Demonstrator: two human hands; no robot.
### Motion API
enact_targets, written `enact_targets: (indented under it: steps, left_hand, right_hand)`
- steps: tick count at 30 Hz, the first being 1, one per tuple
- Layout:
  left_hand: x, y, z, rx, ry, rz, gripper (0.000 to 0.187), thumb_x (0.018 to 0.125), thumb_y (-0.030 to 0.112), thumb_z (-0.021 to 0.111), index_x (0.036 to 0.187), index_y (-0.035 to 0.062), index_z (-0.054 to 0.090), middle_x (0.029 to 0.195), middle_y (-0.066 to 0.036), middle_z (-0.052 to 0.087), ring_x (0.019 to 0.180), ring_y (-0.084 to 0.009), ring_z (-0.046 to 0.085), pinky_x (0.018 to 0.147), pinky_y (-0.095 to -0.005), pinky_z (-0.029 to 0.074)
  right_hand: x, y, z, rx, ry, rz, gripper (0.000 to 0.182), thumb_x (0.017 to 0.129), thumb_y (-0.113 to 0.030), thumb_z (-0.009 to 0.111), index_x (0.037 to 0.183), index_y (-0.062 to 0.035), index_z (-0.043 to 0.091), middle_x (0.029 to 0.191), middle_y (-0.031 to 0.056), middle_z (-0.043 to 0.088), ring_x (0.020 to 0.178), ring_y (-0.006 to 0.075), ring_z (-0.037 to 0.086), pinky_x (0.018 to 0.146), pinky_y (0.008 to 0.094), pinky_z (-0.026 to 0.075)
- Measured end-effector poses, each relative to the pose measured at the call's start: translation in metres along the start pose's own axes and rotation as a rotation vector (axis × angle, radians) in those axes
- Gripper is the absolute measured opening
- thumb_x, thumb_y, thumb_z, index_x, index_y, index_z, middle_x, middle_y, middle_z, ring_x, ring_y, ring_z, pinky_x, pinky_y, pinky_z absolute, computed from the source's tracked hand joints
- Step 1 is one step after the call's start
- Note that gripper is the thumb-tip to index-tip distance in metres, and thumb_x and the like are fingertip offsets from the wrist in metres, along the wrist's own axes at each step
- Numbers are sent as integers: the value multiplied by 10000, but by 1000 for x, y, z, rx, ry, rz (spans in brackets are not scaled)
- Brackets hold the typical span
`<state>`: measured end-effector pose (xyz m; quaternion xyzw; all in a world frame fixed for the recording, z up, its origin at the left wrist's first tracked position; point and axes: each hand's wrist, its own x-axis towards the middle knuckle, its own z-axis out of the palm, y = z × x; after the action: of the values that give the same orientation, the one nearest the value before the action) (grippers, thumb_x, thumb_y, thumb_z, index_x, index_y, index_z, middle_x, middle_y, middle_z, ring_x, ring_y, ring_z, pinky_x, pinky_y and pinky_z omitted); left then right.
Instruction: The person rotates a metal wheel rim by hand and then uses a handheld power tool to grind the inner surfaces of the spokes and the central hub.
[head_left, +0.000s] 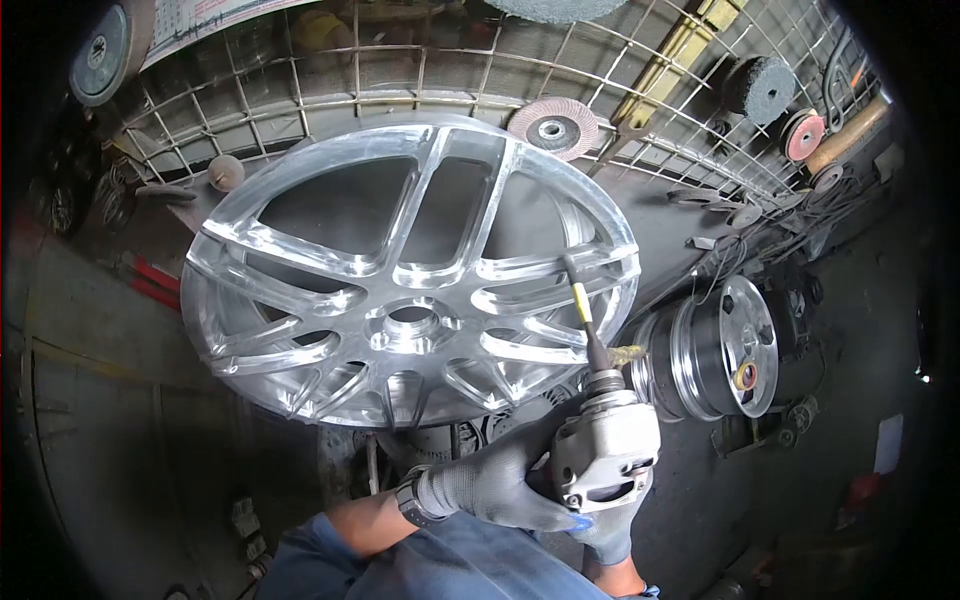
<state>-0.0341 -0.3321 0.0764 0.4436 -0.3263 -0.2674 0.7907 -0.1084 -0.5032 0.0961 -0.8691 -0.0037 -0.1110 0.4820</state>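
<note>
Fingers (pixel 505 490) of the gloved left hand (pixel 490 485) wrap the die grinder (pixel 605 455), whose tip rests on a spoke at the right of the alloy wheel (pixel 405 275). Right hand (pixel 608 538) grips beneath, mostly hidden by the tool, its wrist cut off at the frame's edge.

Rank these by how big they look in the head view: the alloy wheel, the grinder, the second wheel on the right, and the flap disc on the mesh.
1. alloy wheel
2. second wheel and grinder: look alike; the grinder is nearer the camera, so unranked
3. flap disc
</note>
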Motion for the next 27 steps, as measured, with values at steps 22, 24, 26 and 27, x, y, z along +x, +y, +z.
enact_targets:
  steps: [22, 24, 26, 27]
  left_hand:
    - [-21, 0, 4, 142, 122, -6, 1083, 742, 234, 850, 1532, -18, 154, 1452, -167, 420, 1370, -259, 409, 1142, -398, 323]
    - [-8, 2, 8, -15, 119, -96, 1079, 743, 229, 849, 1531, -20, 156, 1449, -167, 422, 1364, -257, 415, 1140, -397, 327]
    - [7, 0, 9, -15, 32, 11, 1099, 735, 225, 857, 1534, -22, 145, 1449, -166, 423, 1358, -250, 421, 1139, -393, 329]
    - [13, -2, 9, -13, 28, 11, 1099, 735, 225, 857, 1534, -22, 145, 1449, -166, 423, 1358, -250, 421, 1139, -393, 329]
  right_hand:
    - [5, 4, 14, 123, -129, -26, 954, 615, -301, 904, 1357, 56, 423, 1248, 199, 588, 1110, 297, 623, 955, 399, 488]
    - [-2, 6, 12, 305, 8, 112, 972, 602, -317, 911, 1356, 57, 424, 1224, 193, 607, 1088, 288, 636, 944, 389, 495]
    - [2, 2, 2, 35, 54, 41, 952, 593, -319, 913, 1337, 47, 444, 1209, 173, 621, 1088, 272, 632, 963, 395, 480]
    - [2, 5, -1, 104, 50, 63, 931, 596, -311, 908, 1330, 38, 456, 1202, 167, 623, 1087, 272, 628, 969, 398, 473]
